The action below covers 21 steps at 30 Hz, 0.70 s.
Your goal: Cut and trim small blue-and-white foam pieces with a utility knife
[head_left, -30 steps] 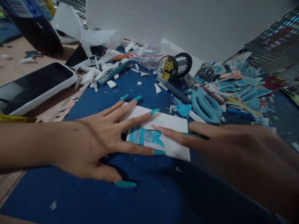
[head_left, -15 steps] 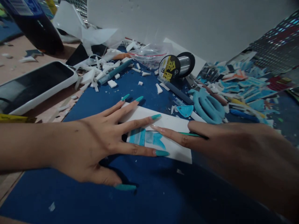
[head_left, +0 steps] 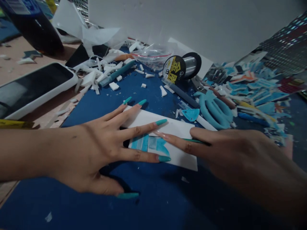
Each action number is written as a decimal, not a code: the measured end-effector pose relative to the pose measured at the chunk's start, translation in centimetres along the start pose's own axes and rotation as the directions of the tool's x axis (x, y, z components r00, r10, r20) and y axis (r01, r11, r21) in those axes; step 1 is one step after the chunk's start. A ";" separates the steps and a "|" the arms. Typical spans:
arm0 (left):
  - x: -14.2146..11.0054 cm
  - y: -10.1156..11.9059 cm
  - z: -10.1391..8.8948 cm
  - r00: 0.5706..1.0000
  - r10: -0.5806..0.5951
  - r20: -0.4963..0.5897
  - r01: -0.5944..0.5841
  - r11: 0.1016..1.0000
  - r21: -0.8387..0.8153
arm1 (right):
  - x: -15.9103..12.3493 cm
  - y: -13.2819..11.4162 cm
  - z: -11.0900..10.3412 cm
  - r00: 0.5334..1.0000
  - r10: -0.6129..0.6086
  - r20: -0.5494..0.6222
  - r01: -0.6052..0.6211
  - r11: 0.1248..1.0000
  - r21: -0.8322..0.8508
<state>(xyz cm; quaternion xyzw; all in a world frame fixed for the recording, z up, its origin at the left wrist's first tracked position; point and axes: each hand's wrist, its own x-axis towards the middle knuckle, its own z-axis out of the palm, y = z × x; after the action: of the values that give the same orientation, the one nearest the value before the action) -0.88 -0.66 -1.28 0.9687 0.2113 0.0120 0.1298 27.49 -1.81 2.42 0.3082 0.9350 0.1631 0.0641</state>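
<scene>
Left hand, left of centre: fingers spread wide, pinning card mid-frame. Right hand, right of centre: fingers round green tool, tip unclear. Step: likely guiding tool; wants steady pressure, card flat. Spool beyond, upper centre.

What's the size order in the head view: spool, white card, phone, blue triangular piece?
1. Phone and white card, unranked: the frame cuts off the phone; left hand and right hand hide part of the card.
2. Spool
3. Blue triangular piece
</scene>
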 end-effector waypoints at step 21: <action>0.1 -0.5 -0.4 1.000 -0.007 -0.007 0.006 0.998 -0.064 | -0.8 1.2 0.6 0.999 -0.007 0.045 0.001 0.989 0.146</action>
<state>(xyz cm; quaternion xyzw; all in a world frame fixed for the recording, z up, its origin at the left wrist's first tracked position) -0.97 -0.10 -0.99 0.9632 0.2145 0.0220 0.1601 28.95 -1.25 2.30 0.3139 0.9434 0.0869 0.0630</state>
